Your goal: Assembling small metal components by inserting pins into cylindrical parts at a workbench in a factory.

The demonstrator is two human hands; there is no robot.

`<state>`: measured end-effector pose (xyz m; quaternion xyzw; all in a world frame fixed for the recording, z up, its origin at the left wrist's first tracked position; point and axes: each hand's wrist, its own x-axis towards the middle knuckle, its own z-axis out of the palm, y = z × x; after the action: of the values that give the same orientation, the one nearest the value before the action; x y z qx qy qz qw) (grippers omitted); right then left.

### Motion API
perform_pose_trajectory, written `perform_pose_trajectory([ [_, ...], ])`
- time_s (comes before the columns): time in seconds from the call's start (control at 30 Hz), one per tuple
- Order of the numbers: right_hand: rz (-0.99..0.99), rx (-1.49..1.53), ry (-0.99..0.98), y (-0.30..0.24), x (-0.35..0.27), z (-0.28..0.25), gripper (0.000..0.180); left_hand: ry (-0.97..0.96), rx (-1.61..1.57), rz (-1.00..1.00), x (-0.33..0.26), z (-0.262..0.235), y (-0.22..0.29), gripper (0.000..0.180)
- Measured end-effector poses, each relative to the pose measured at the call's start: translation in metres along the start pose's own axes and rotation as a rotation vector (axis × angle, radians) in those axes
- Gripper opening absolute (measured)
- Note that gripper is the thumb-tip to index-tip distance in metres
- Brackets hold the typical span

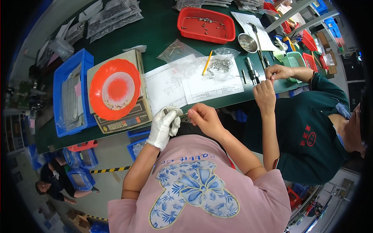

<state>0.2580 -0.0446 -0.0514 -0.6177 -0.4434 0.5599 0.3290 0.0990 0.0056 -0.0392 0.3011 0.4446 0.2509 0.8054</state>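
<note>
My left hand [162,126], in a white glove, is closed at the front edge of the table, its fingertips round a small dark piece too small to name. Bare and curled, my right hand [204,121] has thumb and forefinger pinched together; what they hold, if anything, is hidden. The two hands are apart. Just beyond them lie printed drawing sheets [165,90]. A clear plastic bag of small metal pins [221,66] rests on the sheets, with a yellow pencil [207,63] across it.
At left, a scale [125,123] carries an orange plate [132,79], beside a blue bin [58,83]. Farther back is a red tray [229,33] with loose metal pins. A steel bowl [248,42] stands near a micrometer [251,72]. At right a co-worker's hands [268,87] work close by.
</note>
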Motion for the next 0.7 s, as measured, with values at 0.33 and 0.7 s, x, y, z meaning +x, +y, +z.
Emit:
perform_pose_trajectory([
  [0.33,-0.021,0.104,0.041,0.003,0.003,0.002,0.014,0.014,0.025,0.01,0.002,0.0,-0.001,0.016],
  [0.7,-0.12,0.29,0.049,0.012,0.005,0.01,0.018,0.04,0.009,-0.005,0.005,0.0,-0.002,0.015],
])
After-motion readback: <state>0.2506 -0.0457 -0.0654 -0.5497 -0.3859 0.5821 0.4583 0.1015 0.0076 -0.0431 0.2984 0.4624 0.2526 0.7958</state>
